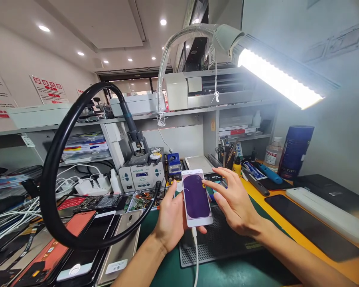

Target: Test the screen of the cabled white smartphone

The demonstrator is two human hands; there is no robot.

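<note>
A white smartphone point(197, 199) rests upright and slightly tilted in my left hand point(172, 211), whose thumb lies along its left edge and whose fingers go behind it. Its screen is lit, mostly dark purple with paler corners. A white charging cable point(195, 243) is plugged into the bottom end and hangs down toward me. My right hand point(233, 195) is at the phone's right side, fingers apart, with the index fingertip at the upper right edge of the screen; whether it touches the glass I cannot tell. Beneath lies a black perforated mat point(227, 235) on the green work surface.
A thick black hose point(52, 159) loops in front of the grey soldering station point(140, 175) at left. Several phones point(86, 243) lie below it. A bright lamp point(281, 77) hangs above right. A dark flat panel point(311, 227) and a white box point(326, 211) lie at right.
</note>
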